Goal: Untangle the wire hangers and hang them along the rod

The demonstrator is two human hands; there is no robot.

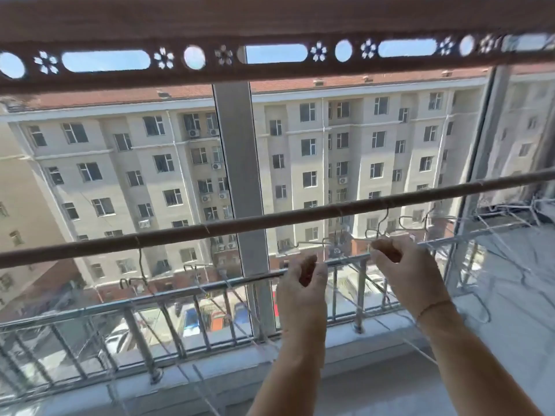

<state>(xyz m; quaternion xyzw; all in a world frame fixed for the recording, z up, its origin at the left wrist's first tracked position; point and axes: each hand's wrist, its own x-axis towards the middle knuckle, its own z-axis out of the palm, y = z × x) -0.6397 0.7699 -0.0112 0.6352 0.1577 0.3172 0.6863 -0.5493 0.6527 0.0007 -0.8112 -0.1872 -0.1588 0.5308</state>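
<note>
Wire hangers (pixel 379 226) are hanging bunched under the rod's right-hand stretch, with their hooks crowding over the rod (pixel 270 219). One lone hanger (pixel 140 261) is hanging near the rod's left end.

Step in hand, as I'm reading it: separating one hanger from the bunch, not yet spacing it out.

Right hand (pixel 390 259) is sitting just below the rod, its fingers (pixel 379 253) curling tight and pinching wire right under the bunched hooks.

Left hand (pixel 303 288) is sitting lower, toward the rod's middle, fingers (pixel 320 273) curling narrow with the thumb opposing. Thin wire is running toward it but blending into the balcony railing (pixel 90 312) behind, so I'm not able to tell whether it's gripping anything.

Next move is probably calling for lifting the pinched hook clear of its neighbours, rotating it out of the crossing wires, then sliding it toward the bare middle of the rod. Likely risk: dragging adjacent hooks along.
</note>
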